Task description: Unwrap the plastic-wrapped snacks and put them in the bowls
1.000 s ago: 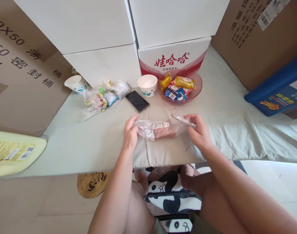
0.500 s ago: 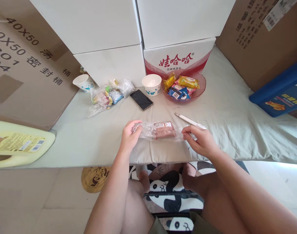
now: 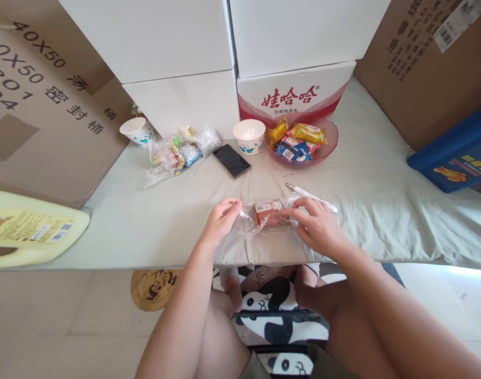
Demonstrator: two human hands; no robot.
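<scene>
A small reddish-brown packet [image 3: 270,215] with a white barcode label lies in loose clear plastic wrap [image 3: 246,217] near the front edge of the cloth-covered surface. My left hand [image 3: 223,220] pinches the wrap's left end between thumb and fingertips. At the other end, my right hand [image 3: 321,225] is closed on the wrap, its index finger reaching over the packet's right side. Part of the wrap is hidden under those fingers. Just behind my right hand lies a slim white pen-like tool [image 3: 309,196] with a metal tip.
Behind the packet are a black phone [image 3: 232,161], a paper cup [image 3: 249,138], and a pink bowl [image 3: 330,142] of wrapped snacks. Crumpled wrappers [image 3: 173,156] and a tilted paper cup [image 3: 136,131] sit back left. Boxes, a yellow jug [image 3: 35,231] and a blue container [image 3: 453,152] flank the surface.
My left hand has moved right, bringing the wrap's left end closer to the packet. My right index finger now extends over the packet. The view has shifted slightly.
</scene>
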